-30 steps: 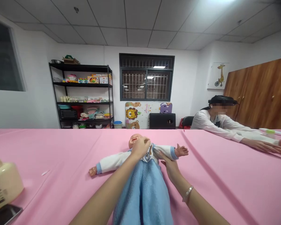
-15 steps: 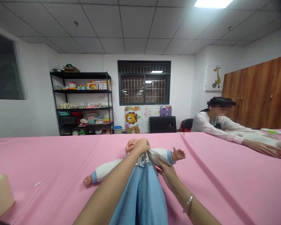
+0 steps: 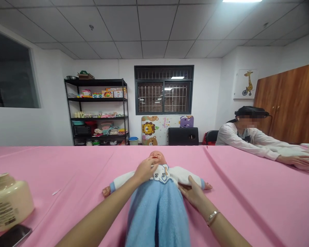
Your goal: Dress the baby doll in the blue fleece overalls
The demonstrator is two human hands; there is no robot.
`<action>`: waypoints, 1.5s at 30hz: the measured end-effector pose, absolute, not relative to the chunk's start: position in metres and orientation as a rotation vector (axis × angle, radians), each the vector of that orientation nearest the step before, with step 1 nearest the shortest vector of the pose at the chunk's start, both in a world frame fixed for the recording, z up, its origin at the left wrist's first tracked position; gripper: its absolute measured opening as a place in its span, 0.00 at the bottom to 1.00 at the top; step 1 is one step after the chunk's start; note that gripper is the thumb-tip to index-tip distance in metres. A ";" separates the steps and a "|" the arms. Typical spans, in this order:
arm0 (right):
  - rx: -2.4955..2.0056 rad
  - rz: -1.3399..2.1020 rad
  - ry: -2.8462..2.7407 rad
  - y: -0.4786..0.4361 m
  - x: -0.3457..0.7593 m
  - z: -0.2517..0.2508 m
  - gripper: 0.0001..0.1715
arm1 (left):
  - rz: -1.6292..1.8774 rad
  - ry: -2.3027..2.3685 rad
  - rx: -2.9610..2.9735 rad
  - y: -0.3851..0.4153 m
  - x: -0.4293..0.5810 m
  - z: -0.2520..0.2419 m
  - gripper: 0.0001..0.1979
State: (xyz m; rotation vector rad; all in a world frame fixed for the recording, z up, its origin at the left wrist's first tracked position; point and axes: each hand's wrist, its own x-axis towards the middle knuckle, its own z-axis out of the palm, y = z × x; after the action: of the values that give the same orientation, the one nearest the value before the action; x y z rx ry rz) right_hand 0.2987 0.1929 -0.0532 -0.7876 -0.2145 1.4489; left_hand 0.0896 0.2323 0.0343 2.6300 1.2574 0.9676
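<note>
A baby doll [image 3: 167, 174] in a white top lies face up on the pink table [image 3: 247, 199], arms spread to both sides. A blue fleece towel [image 3: 158, 212] covers its body and legs. My left hand [image 3: 144, 170] rests on the doll's shoulder and neck, with the fingers bent against it. My right hand [image 3: 193, 192] lies flat beside the doll's outstretched arm, touching the sleeve, fingers extended.
A cream pump bottle [image 3: 9, 202] and a dark phone [image 3: 10, 236] sit at the near left. A small white scrap [image 3: 56, 192] lies on the cloth. A person in white [image 3: 249, 137] sits at the right with arms on the table. Shelves [image 3: 98, 111] stand behind.
The doll's raised arm has come down flat onto the table. My right hand moved from under the sleeve to lie flat beside it. My left hand slid from the chest to the shoulder.
</note>
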 end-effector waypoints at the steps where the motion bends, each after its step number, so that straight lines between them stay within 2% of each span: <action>1: -0.821 1.452 -0.269 0.193 0.297 -0.053 0.23 | 1.004 1.247 2.562 0.229 0.075 0.029 0.15; 8: -1.252 1.274 -0.698 0.190 0.271 -0.050 0.19 | 1.021 1.313 2.177 0.199 0.015 -0.011 0.16; 15: -1.434 0.678 -1.388 0.182 0.278 -0.046 0.31 | 1.180 1.147 1.655 0.195 0.018 -0.032 0.18; 20: -1.262 1.077 -1.511 0.165 0.286 -0.029 0.30 | 1.337 1.187 1.165 0.200 0.004 -0.032 0.13; 24: -1.123 1.326 -1.634 0.154 0.291 -0.012 0.26 | 1.348 1.339 1.309 0.200 0.003 -0.035 0.13; 27: -1.017 1.386 -1.456 0.159 0.297 -0.013 0.26 | 1.318 1.370 1.430 0.203 0.006 -0.036 0.14; 30: -1.086 1.192 -1.252 0.171 0.299 -0.029 0.27 | 1.294 1.345 1.471 0.206 0.009 -0.034 0.15; 36: -1.178 0.707 -1.416 0.176 0.284 -0.041 0.25 | 1.220 1.212 1.693 0.195 0.010 -0.029 0.18; 40: -1.117 0.639 -1.527 0.168 0.276 -0.029 0.19 | 1.084 1.030 1.937 0.183 0.017 -0.024 0.23; 45: -1.129 0.592 -1.722 0.161 0.278 -0.018 0.16 | 0.959 1.043 2.096 0.178 0.021 -0.017 0.17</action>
State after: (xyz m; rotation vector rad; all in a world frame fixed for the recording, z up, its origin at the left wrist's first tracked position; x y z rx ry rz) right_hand 0.2780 0.1611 -0.0179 -1.1294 -1.7223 0.5923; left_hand 0.0211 0.1776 -0.0167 2.0957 1.0432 0.9594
